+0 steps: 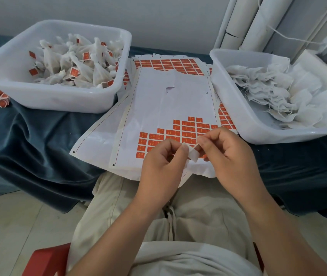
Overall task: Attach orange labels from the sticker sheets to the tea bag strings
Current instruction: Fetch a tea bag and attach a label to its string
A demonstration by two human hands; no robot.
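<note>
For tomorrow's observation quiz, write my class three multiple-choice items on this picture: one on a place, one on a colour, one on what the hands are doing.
1. Where is the tub of labelled tea bags?
A. on the person's left
B. on the person's right
C. on the floor

2. What colour is the cloth under the tubs?
A. red
B. dark blue
C. yellow

3. What are the left hand and right hand doing?
A. lying flat on a sheet
B. pinching a small white piece between them
C. reaching into a tub

1 A: its bags carry orange labels, the right tub shows none.
2 B: dark blue folds hang below them.
3 B: both hands pinch the piece.
</note>
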